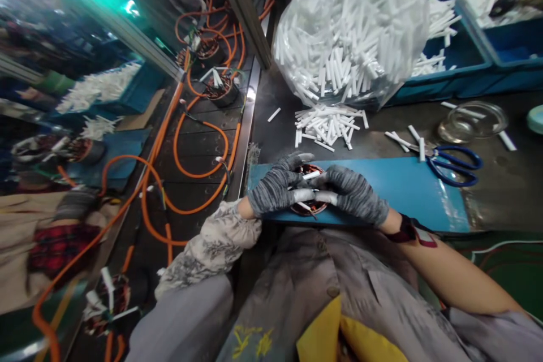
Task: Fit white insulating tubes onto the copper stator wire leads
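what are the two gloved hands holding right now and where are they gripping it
Both hands, left hand and right hand, grip a round copper-wound motor stator by its opposite sides on the blue board. The fingertips pinch a white sleeve at its top.

Both grey-gloved hands, the left hand (275,185) and the right hand (354,193), are meeting fingertip to fingertip, fingers curling inward.
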Tool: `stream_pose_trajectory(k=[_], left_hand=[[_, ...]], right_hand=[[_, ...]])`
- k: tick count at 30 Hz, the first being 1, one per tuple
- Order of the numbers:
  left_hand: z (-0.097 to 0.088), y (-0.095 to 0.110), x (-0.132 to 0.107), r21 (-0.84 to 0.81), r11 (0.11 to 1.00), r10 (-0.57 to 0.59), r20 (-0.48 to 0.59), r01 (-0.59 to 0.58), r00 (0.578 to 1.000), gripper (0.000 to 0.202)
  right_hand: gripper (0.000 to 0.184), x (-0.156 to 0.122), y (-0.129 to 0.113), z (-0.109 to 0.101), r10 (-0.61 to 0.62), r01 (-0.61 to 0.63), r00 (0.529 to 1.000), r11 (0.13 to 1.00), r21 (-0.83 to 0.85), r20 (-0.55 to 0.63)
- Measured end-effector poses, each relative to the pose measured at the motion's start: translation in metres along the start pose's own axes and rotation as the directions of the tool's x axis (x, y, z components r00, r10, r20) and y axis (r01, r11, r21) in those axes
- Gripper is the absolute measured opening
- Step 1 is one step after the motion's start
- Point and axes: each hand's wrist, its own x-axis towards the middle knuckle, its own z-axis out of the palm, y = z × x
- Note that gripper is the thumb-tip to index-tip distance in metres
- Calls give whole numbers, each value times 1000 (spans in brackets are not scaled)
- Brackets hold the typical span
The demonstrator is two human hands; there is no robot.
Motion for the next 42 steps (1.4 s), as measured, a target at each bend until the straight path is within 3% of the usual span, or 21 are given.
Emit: stream_pose_trajectory(k=[3, 6, 9, 11, 12, 14, 16, 18, 21, 25, 27, 29, 31, 34, 38, 40, 42], left_hand=[[8, 15, 20, 139, 990, 25, 11, -27, 1000, 20], [7, 24, 26, 209, 977, 40, -30, -32, 999, 29], [-6, 14, 6, 157, 987, 27, -69, -15, 997, 79], [-13, -3, -16, 18, 999, 43, 51, -43, 998, 116], [-13, -12, -25, 41, 997, 65, 76, -69, 995, 124], [-7, -25, -40, 183, 980, 73, 57, -83, 996, 114], [5, -29, -48, 322, 945, 71, -29, -58, 997, 94], [20, -22, -48, 382, 924, 67, -124, -15, 990, 83], [40, -4, -37, 400, 912, 23, -266, 89, 964, 78], [59, 10, -12, 380, 879, -104, -436, 287, 894, 66], [63, 11, -3, 376, 871, -132, -441, 317, 887, 65], [64, 10, -1, 381, 868, -145, -421, 319, 896, 67], [63, 9, -2, 384, 869, -144, -405, 311, 903, 68], [63, 8, -4, 383, 873, -140, -398, 302, 907, 67], [66, 6, -3, 400, 862, -134, -410, 310, 902, 67], [68, 5, -2, 415, 859, -112, -419, 299, 901, 67], [71, 4, -2, 437, 850, -86, -438, 295, 895, 66]], right_hand=[[24, -7, 4, -6, 29, -23, 998, 992, 120, -50], [15, -17, 4, -13, 68, -59, 996, 989, 135, -62], [17, -31, 6, -33, 128, -128, 989, 992, 8, -76], [22, -37, 12, -57, 162, -193, 971, 965, -177, -174], [25, -38, 17, -71, 182, -254, 952, 919, -303, -246], [28, -34, 30, -99, 216, -419, 894, 715, -560, -393], [28, -24, 43, -120, 265, -513, 856, 539, -669, -443], [25, -10, 52, -132, 317, -527, 848, 434, -731, -424], [22, 3, 53, -131, 325, -528, 843, 350, -774, -428], [23, 1, 32, -108, 206, -554, 823, 490, -672, -529], [31, -5, 13, -92, 188, -462, 868, 648, -606, -459], [33, -9, -7, -74, 130, -256, 943, 873, -415, -308], [25, -11, -23, -59, 69, -139, 972, 940, -313, -225], [21, -8, -36, -47, 65, -130, 974, 945, -300, -216], [22, 2, -42, -50, 9, -72, 985, 926, -370, -170], [24, 7, -45, -56, -97, 44, 991, 884, -465, -90], [26, 12, -48, -63, -232, 222, 971, 779, -586, 61]])
